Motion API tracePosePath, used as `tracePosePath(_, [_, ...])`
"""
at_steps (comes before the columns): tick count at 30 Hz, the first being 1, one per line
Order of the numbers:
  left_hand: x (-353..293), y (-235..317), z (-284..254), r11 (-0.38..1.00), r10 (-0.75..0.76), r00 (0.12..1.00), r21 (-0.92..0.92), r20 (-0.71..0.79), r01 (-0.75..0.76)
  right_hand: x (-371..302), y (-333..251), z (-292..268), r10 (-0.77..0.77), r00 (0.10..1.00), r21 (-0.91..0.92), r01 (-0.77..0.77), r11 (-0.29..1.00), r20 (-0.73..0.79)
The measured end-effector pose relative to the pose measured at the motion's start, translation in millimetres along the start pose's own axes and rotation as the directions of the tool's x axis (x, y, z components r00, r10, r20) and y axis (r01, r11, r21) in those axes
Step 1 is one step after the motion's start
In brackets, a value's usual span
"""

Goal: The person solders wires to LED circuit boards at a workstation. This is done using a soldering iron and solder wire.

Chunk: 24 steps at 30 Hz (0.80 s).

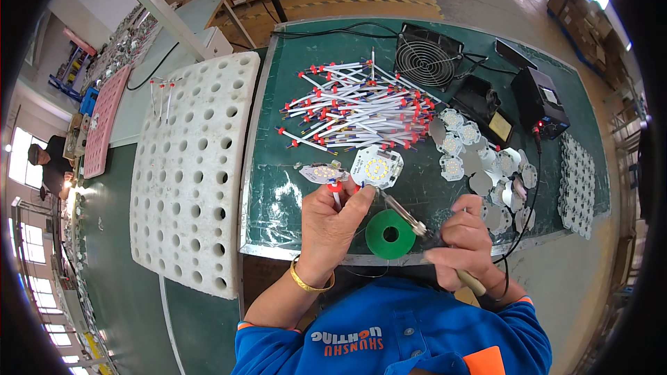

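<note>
Between the fingers of my left hand (335, 221) are white-sleeved wires with red ends, at the lower edge of a white LED circuit board (382, 160). A second LED board (321, 173) lies tilted just left of it, by the fingertips; whether the hand grips it too I cannot tell. My right hand (464, 242) is closed around a soldering iron (406, 214), its metal tip pointing up and left toward the first board's lower edge. Below the iron, near the table's front edge, sits a green spool (390, 235) with a dark centre hole.
Beyond my hands lies a heap of white-sleeved wires (361, 107) with red ends. To the right are loose round boards (490, 180), a sheet of joined boards (577, 184), a black fan (425, 61) and a black soldering station (540, 105). A white perforated foam board (187, 194) stands left.
</note>
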<state>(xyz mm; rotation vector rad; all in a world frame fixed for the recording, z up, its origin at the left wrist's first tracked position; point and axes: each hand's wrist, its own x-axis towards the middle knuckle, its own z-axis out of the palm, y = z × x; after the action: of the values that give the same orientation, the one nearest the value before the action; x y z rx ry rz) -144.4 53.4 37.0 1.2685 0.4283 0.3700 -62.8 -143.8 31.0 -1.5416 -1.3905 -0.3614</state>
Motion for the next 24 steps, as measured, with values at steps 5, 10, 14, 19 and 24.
tracePosePath(5, [2,0,1,0.992,-0.087,0.996,-0.094,0.007,0.087,8,1,-5,-0.021,0.998,0.011,0.021,1.000,-0.060])
tracePosePath(10, [6,-3,0,0.986,-0.122,0.991,-0.108,0.052,0.127,19,17,-2,-0.039,0.989,-0.037,0.034,0.999,-0.145])
tracePosePath(14, [8,0,0,0.986,-0.108,0.978,0.142,0.176,0.083,42,33,14,0.088,0.978,-0.100,-0.108,0.989,-0.187])
tracePosePath(19, [14,-6,-1,0.928,-0.091,0.970,0.372,0.224,0.002,47,45,30,0.207,0.971,0.058,-0.201,0.978,-0.119])
tracePosePath(24, [22,-14,-7,0.998,-0.011,0.991,0.063,0.132,0.002,43,41,33,0.256,0.967,0.043,-0.255,0.966,-0.015])
